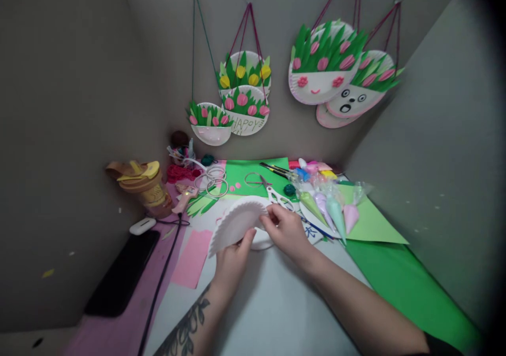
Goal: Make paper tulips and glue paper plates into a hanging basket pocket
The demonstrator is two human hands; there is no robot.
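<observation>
Near the middle of the tabletop, a person is holding up a white half plate, its wavy rim facing left and far. The left hand is gripping its near edge, thumb lying on the face turned toward the wearer, while the right hand is pinching its right end between thumb and curled fingers; both sets of fingers are closing narrowly on it. Another white plate is lying just beneath. The work on this piece is seemingly standing at an early stage: the half-round shape is there, but the visible face is showing no flowers, leaves or drawing, and no string is hanging from it. Whether its two ends are joined to anything, I cannot tell. On the far wall, decorated plates such as the smiling one are hanging from strings, carrying green leaves and paper tulips, so by comparison most of the decorating is probably remaining. Some parts are waiting ready: cut green strips are lying to the far left, small pink pieces are resting beyond the plates, and pink paper is lying near left. Scissors are lying on the far side, and filled bags are sitting to the right.
</observation>
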